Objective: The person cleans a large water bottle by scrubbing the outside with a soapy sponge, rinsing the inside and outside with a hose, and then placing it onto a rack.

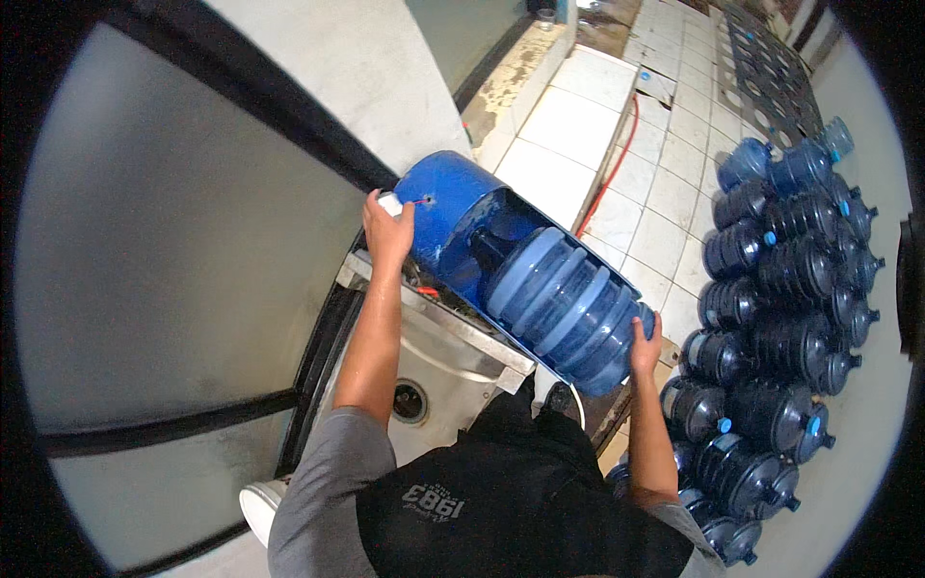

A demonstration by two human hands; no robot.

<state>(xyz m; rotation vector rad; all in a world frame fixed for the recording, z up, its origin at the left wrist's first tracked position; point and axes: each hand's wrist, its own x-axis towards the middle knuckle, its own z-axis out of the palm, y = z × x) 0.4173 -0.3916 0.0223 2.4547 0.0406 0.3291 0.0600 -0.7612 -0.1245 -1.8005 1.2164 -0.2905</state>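
Note:
A large blue water jug [564,303] lies on its side in the cut-away trough of a blue plastic drum [452,206]. Its neck points into the drum's closed end, where the mouth is hidden. My right hand [645,343] is against the jug's base, thumb on top and fingers around the edge. At the drum's other end, my left hand [388,227] grips a small white box [390,204]. From near this box, a thin red wire [417,202] runs to a hole in the drum wall.
A metal sink [448,390] with a drain lies below the drum. Several blue jugs [788,332] are stacked along the right wall. A red hose [614,170] runs over the white floor tiles [672,188]. Frosted glass panels [173,238] with black frames stand at left, above a white bucket [261,506].

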